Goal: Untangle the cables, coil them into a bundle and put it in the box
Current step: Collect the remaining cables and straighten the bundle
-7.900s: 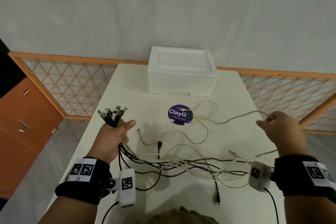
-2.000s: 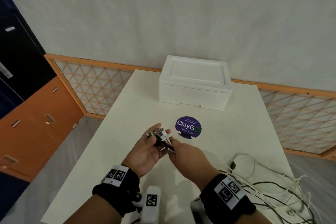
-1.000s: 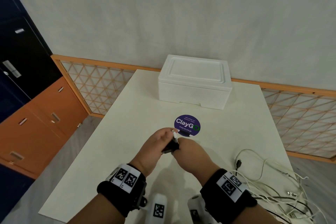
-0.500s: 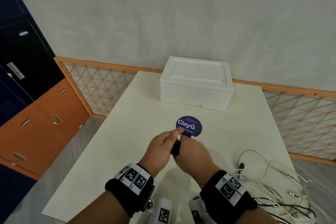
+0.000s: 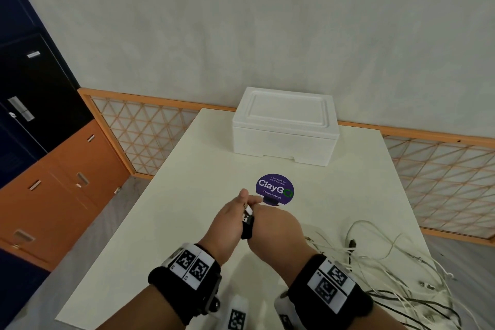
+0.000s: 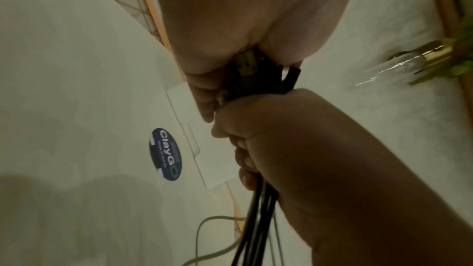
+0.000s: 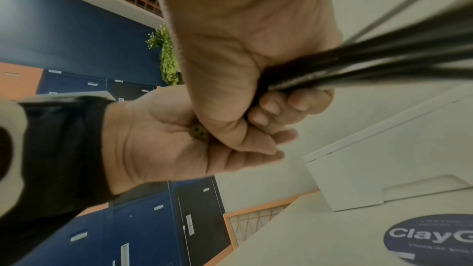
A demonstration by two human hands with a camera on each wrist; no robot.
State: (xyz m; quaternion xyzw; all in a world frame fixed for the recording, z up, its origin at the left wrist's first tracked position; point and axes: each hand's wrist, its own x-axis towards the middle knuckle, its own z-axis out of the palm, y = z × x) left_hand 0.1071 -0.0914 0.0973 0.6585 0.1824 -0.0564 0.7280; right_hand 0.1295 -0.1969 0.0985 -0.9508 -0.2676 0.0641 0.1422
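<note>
My right hand (image 5: 276,228) grips a bundle of black and white cables (image 7: 371,66) in a fist just behind their plug ends (image 5: 247,215). My left hand (image 5: 230,218) lies against those plug ends (image 6: 245,68) with its palm, fingers fairly straight under the right fist (image 7: 256,124). Both hands hover over the table's middle. The cables' loose lengths (image 5: 388,265) trail from the fist across the table to the near right. The white foam box (image 5: 284,126) stands at the table's far edge with its lid on.
A round purple sticker (image 5: 274,189) lies on the white table (image 5: 166,222) just beyond my hands. An orange lattice rail (image 5: 150,126) runs behind the table. Orange and dark blue cabinets (image 5: 53,169) stand to the left.
The right hand, earlier pulling one white cable, now grips the bundle the left held. Over the last second the left palm stays pressed on the plug ends; the hands barely move.
</note>
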